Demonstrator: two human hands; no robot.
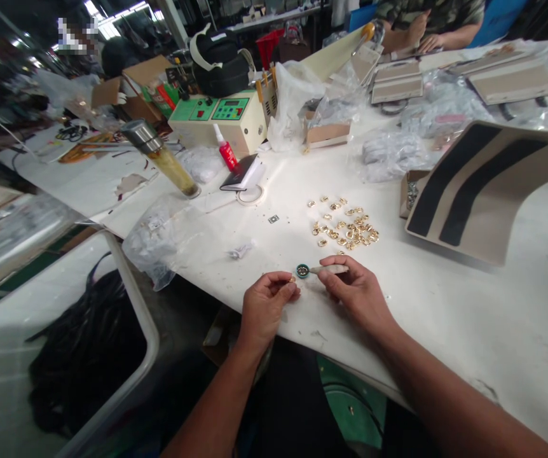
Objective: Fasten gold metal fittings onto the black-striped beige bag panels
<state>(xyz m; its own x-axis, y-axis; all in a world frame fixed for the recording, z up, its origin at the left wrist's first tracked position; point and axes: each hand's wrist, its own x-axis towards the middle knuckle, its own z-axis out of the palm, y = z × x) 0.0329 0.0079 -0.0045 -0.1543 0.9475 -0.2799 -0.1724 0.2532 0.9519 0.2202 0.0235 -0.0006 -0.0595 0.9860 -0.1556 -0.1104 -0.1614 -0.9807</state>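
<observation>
My left hand (270,304) is closed in a pinch on a small gold metal piece (292,279), mostly hidden by the fingertips. My right hand (354,287) grips a short, pale, tapered tool (330,269); its exact kind does not show. The tool's thin end points left, at the edge of a small round green dish (302,271) that stands between the hands. Tiny shiny parts lie inside this dish, too small to name. Beyond the right hand, many gold metal rings (357,234) are spread in a loose heap on the white table (274,251).
Left of the table stands a white bin (147,318) with black material inside. Behind are a glass bottle (166,162), a red glue bottle (226,151), a notebook (243,173) and a tape roll (250,195). A curved beige panel (488,203) rises at right. A person (431,22) sits opposite.
</observation>
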